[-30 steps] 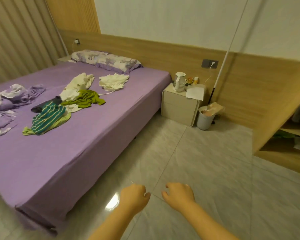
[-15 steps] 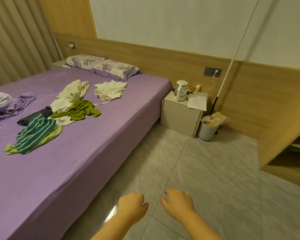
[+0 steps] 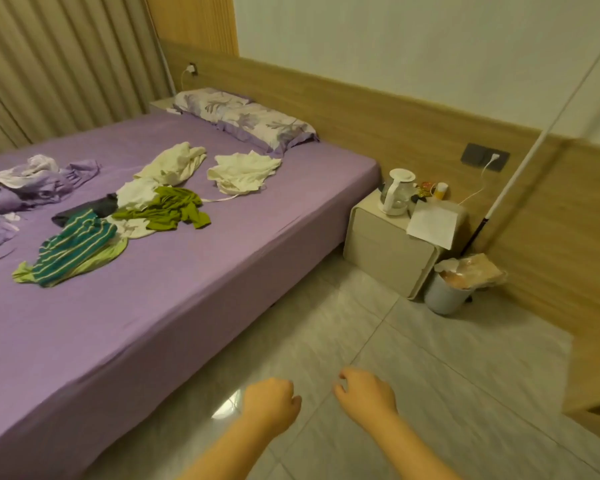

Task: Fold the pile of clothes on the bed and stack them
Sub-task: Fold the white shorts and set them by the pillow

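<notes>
Head view. We see the left hand (image 3: 270,402) and the right hand (image 3: 365,396) side by side over the tiled floor (image 3: 413,375), near the bottom edge. Both have fingers loosely curled and hold nothing; the fingertips are turned away from us, so we cannot tell how tightly they curl. Both forearms are cut off by the lower frame edge.

The pile of clothes (image 3: 136,209) lies unfolded on the purple bed (image 3: 187,289), far left of the hands and well apart from them. We can make out a teal striped garment (image 3: 73,245), an olive green garment (image 3: 168,209), two cream pieces (image 3: 243,171) and a dark item partly hidden beneath the others. More crumpled fabric (image 3: 25,185) at the left is cut off by the frame.

A floral pillow (image 3: 246,119) rests at the far end. Right of the bed stand a nightstand (image 3: 385,247) carrying a kettle (image 3: 397,192), and a bin (image 3: 445,292) whose contents are hard to make out.
</notes>
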`<state>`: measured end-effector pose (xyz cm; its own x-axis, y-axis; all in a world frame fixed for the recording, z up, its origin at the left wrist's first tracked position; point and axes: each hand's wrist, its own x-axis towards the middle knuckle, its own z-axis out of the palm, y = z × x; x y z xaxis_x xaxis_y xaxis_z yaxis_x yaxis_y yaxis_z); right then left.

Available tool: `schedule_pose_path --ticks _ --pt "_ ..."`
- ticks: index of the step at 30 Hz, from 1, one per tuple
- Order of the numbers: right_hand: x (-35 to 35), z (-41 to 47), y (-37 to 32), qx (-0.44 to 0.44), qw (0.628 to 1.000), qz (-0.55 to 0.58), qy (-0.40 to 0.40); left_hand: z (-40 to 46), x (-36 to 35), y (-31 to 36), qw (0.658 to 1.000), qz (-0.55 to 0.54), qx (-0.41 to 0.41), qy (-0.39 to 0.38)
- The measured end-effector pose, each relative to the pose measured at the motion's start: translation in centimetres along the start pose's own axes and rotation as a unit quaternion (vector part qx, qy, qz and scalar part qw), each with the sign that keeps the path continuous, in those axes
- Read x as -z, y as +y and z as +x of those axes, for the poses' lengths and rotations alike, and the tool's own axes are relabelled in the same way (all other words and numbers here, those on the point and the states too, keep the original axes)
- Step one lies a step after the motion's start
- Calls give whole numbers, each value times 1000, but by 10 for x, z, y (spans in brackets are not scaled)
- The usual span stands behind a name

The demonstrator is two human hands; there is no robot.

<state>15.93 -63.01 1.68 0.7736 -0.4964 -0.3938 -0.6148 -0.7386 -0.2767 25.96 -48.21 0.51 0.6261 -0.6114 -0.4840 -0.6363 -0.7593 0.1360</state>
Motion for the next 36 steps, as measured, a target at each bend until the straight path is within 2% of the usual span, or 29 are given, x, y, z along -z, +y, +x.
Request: schedule_pose_path --ticks 8,12,21,27,31,36 --pt "6 60 7 37 998 11 -43 42 19 17 999 12 34 -37" --pt "14 96 8 39 999 4 -34 83 36 14 998 20 27 -53" --pt "66 188 11 6 999 -29 -10 197 102 3 1000 17 -24 -8" --pt "85 233 13 -8 1000 -26 -8 249 125 8 999 3 -40 -12" --pt "98 270 17 6 999 -28 -17 281 135 11 999 -6 -32 -14" --pt "118 334 27 45 997 -34 -52 334 157 22 999 -25 20 -5"
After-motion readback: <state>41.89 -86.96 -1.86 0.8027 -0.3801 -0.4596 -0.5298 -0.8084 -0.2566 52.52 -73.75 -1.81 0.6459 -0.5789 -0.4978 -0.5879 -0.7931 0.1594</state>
